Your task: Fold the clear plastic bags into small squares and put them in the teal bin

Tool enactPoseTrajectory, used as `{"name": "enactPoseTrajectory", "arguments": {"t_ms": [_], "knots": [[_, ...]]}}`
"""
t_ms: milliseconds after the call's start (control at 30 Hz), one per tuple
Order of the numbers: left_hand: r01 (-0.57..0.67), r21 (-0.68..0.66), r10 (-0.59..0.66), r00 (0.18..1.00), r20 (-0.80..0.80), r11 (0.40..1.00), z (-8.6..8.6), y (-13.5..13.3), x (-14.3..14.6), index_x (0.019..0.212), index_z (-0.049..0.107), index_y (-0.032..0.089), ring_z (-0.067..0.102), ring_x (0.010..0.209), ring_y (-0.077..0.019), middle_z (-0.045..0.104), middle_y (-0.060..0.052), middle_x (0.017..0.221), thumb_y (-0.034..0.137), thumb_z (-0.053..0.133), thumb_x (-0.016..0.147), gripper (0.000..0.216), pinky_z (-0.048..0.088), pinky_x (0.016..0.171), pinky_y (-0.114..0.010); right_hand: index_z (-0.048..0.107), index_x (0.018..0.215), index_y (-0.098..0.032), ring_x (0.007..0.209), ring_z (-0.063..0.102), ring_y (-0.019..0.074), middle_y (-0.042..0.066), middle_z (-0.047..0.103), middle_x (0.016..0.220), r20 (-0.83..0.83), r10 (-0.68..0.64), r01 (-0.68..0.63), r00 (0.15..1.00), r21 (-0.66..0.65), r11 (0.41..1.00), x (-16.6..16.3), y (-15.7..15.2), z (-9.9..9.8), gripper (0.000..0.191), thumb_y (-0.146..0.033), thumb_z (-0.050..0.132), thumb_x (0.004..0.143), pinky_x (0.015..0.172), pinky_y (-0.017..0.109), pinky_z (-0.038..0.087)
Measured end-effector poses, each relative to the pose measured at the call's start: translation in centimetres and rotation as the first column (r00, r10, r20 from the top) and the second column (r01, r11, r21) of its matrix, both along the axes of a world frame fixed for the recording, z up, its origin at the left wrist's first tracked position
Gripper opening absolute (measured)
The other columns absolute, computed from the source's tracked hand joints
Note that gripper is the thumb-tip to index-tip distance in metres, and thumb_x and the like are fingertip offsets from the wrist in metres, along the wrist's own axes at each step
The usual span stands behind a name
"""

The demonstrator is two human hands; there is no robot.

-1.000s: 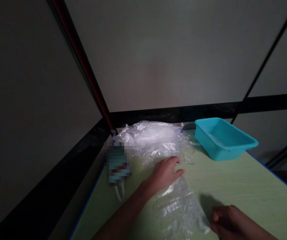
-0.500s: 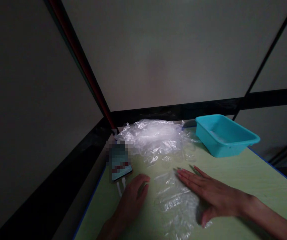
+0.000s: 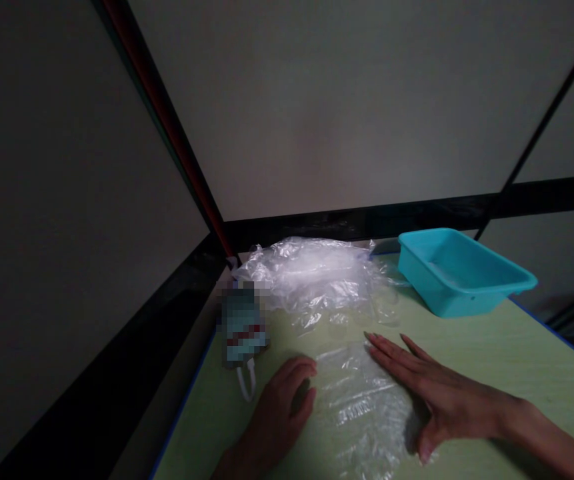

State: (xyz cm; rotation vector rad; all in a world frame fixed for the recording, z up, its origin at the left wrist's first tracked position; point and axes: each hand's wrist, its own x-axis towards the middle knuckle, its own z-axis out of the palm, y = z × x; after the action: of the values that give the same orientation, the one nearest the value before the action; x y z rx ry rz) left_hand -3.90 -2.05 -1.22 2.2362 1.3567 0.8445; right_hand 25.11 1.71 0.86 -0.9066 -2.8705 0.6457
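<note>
A clear plastic bag (image 3: 361, 407) lies flat on the pale green table (image 3: 517, 360) in front of me. My right hand (image 3: 431, 393) rests on the bag's right side, palm down with fingers stretched out flat. My left hand (image 3: 279, 413) lies at the bag's left edge, fingers extended and touching the plastic. Neither hand grips anything.
A heap of crumpled clear plastic bags (image 3: 311, 277) sits at the table's far side. A turquoise tub (image 3: 461, 273) stands at the back right. A blurred phone-like object (image 3: 241, 327) with a white cord (image 3: 247, 383) lies near the left edge. Grey partition walls surround the table.
My left hand slid off the bag's top to its left edge. My right hand came up from the lower right, opened and laid flat on the bag.
</note>
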Motion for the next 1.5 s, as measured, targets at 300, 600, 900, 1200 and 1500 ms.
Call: {"name": "enactPoseTrajectory", "arguments": {"t_ms": [300,600,900,1200,1500], "knots": [[0.194,-0.064,-0.204,0.896,-0.395,0.979,2.2,-0.5,5.3,0.136,0.021,0.004,0.017,0.131,-0.0289,0.018,-0.019,0.143,0.04,0.056,0.076,0.078,0.027,0.104,-0.043,0.002,0.14,-0.009,0.132,0.006,0.0287,0.018,0.007,0.145,-0.013,-0.128,0.124,0.992,0.346,0.93,-2.7,-1.4,-1.8,0.081,-0.055,0.037,0.084,0.105,0.051,0.017],[0.291,-0.003,-0.255,0.834,-0.49,0.957,0.3,0.0,6.1,0.139,0.012,0.008,0.006,0.133,-0.0245,0.007,-0.013,0.146,0.057,0.046,0.079,0.085,0.016,0.109,-0.038,0.011,0.14,-0.007,0.132,0.012,0.0288,0.019,0.015,0.144,-0.011,-0.164,0.152,0.986,0.44,0.885,-2.8,-1.5,-3.4,0.079,-0.057,0.036,0.084,0.104,0.049,0.023],[0.241,-0.073,-0.245,0.835,-0.492,0.968,0.6,-0.4,3.9,0.138,0.018,0.016,0.008,0.133,-0.0302,0.008,-0.012,0.146,0.048,0.063,0.069,0.089,0.017,0.106,-0.048,0.008,0.14,-0.008,0.132,0.013,0.0293,0.019,0.015,0.144,-0.055,-0.162,0.17,0.985,0.407,0.897,-2.9,-1.7,-3.2,0.079,-0.054,0.04,0.084,0.103,0.051,0.023],[0.137,-0.038,-0.142,0.972,-0.187,0.99,0.4,-1.7,1.1,0.139,0.013,0.018,0.023,0.13,-0.0253,0.022,-0.011,0.144,0.027,0.056,0.076,0.077,0.029,0.103,-0.043,0.013,0.141,-0.012,0.133,0.013,0.0266,0.016,0.015,0.146,-0.142,-0.162,0.192,0.976,0.233,0.953,-2.0,-1.5,-1.9,0.066,-0.044,0.039,0.089,0.104,0.048,0.023],[0.1,0.264,-0.101,0.995,-0.008,0.959,0.2,-2.2,0.3,0.104,0.052,0.023,0.063,0.087,-0.0147,0.067,-0.002,0.094,0.01,0.046,0.08,0.028,0.05,0.079,-0.027,0.063,0.097,-0.019,0.081,0.059,0.0157,0.005,0.065,0.086,-0.173,0.03,0.023,0.984,0.299,0.954,1.7,-4.9,1.3,0.026,-0.03,0.04,0.092,0.072,0.03,0.049]]}}
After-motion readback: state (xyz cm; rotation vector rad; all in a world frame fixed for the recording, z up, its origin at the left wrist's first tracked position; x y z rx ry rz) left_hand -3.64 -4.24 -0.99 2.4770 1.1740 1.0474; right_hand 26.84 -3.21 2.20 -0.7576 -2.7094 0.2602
